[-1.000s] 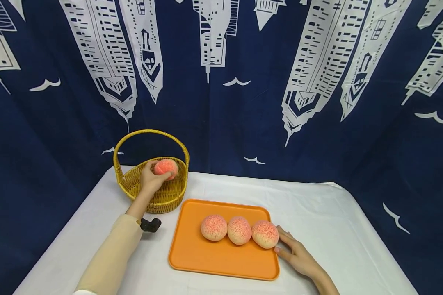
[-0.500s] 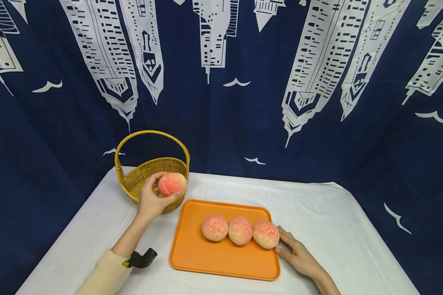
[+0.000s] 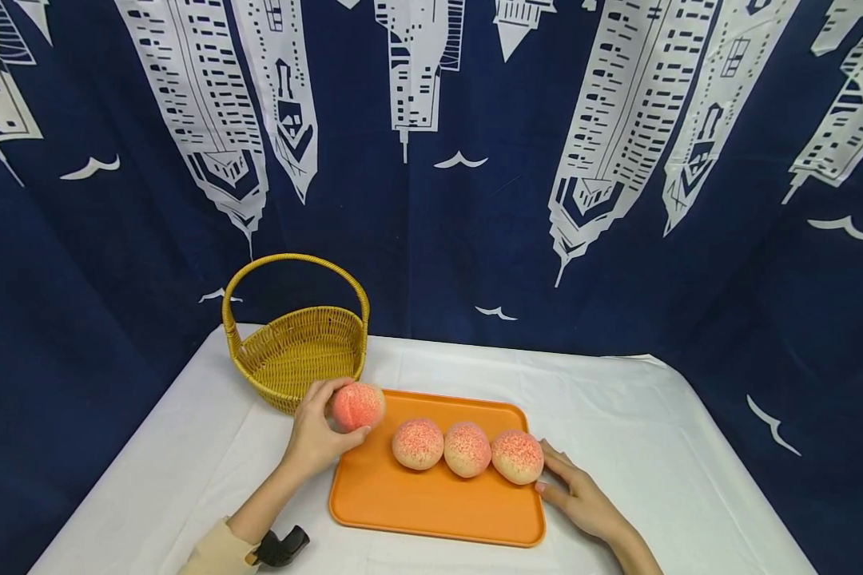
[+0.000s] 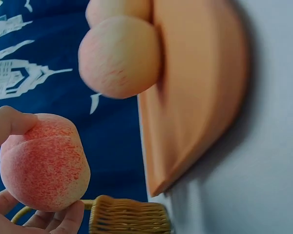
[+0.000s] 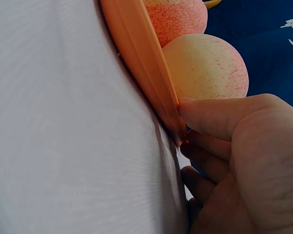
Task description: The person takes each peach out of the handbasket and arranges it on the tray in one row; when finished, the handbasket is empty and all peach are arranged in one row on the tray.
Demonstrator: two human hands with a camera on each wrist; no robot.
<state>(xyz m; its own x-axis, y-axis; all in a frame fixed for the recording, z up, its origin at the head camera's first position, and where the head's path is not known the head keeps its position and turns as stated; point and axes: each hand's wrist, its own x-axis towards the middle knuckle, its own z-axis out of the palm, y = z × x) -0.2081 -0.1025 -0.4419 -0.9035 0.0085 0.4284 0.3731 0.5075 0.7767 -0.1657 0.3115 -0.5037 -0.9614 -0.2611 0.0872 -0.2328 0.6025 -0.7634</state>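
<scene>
My left hand [image 3: 320, 435] grips a pink peach [image 3: 359, 406] between thumb and fingers. It hangs over the upper left corner of the orange tray [image 3: 431, 511]. In the left wrist view the same peach [image 4: 46, 165] shows its crease, with the thumb on one side and fingers on the other. Three other peaches sit in a row on the tray: a left peach [image 3: 418, 444], a middle peach [image 3: 467, 450] and a right peach [image 3: 517, 457]. My right hand [image 3: 582, 499] rests against the tray's right edge beside the right peach, its thumb tip touching the rim [image 5: 168, 92].
A yellow wicker basket [image 3: 309, 351] with a tall arched handle stands behind the left hand, and no fruit shows inside it. The white-covered table [image 3: 618, 415] extends around the tray. A dark blue printed curtain [image 3: 431, 239] hangs behind.
My left hand has lifted the peach out of the basket and carried it right and toward me, over the tray's corner. The right hand and the three tray peaches stay put.
</scene>
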